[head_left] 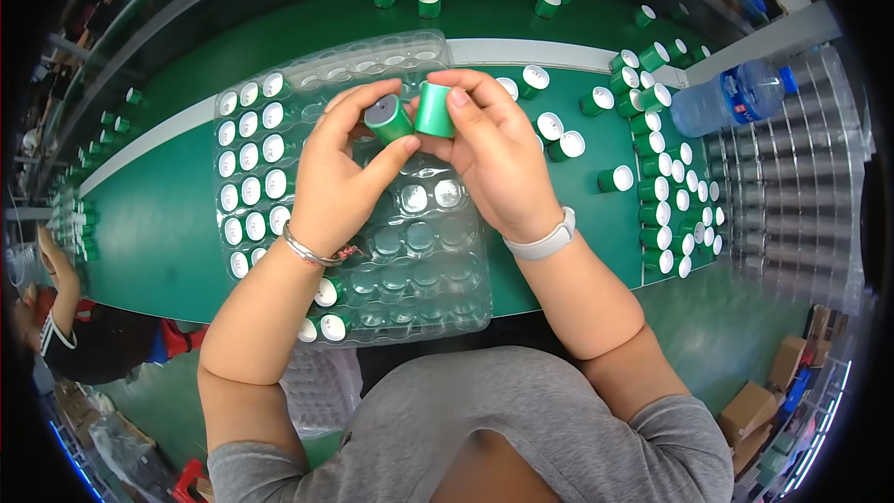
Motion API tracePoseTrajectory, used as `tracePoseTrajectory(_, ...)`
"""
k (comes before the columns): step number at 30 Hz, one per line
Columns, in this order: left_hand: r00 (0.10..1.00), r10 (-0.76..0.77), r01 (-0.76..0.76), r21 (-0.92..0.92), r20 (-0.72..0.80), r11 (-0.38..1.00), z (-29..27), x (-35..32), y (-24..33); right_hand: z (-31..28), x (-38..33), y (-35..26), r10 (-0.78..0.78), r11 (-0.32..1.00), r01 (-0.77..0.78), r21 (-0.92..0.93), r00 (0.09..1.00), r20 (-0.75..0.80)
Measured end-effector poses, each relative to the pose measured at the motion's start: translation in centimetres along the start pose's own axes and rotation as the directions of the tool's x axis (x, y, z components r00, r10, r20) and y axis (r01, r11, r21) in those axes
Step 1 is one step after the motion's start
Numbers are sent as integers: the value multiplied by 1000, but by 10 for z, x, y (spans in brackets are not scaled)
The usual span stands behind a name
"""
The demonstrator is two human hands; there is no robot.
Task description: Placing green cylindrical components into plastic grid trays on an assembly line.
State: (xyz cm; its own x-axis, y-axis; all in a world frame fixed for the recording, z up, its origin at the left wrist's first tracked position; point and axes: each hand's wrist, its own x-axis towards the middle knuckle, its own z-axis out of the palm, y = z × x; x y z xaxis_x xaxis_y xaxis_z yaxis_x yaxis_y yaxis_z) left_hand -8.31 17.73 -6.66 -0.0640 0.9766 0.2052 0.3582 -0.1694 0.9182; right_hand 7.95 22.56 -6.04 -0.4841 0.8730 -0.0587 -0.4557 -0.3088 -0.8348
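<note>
My left hand (337, 177) holds a small green cylinder cap (388, 118) with a dark end, pinched between thumb and fingers. Beside it, my right hand (494, 154) grips a second green cap (434, 110); the two caps touch above a clear plastic tray (447, 298) with round pockets. The tray's left columns hold green caps with white tops (250, 191), and its middle and right pockets show bare. A metal bracelet circles my left wrist and a white band sits on my right wrist.
Loose green caps (666, 196) lie in a pile on the green belt at the right, with more scattered at the back (428, 2). A clear water bottle (731, 98) lies by stacked clear trays (801, 186). Another person (65, 317) sits at the lower left.
</note>
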Motion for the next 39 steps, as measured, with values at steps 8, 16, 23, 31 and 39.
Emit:
tracePoseTrajectory(8, 985, -144, 76, -517, -93, 853, -2, 1, 3, -10, 5, -10, -159, 971, 148, -188, 986, -42)
tracePoseTrajectory(16, 980, -127, 36, -484, -156, 874, -5, -1, 8, -8, 4, -12, -151, 940, 175, -293, 983, 103)
tracePoseTrajectory(23, 985, -55, -30, -469, -166, 883, -4, 0, 2, -8, 4, -16, -79, 937, 119, -327, 988, 132)
tracePoseTrajectory(31, 982, -39, -48, -440, -187, 897, -5, 0, 6, -7, 5, -14, -125, 958, 153, -244, 984, 124)
tracePoseTrajectory(39, 991, 31, -81, -410, -127, 909, -6, 0, -3, -12, 6, -15, -188, 876, 212, -433, 977, 98)
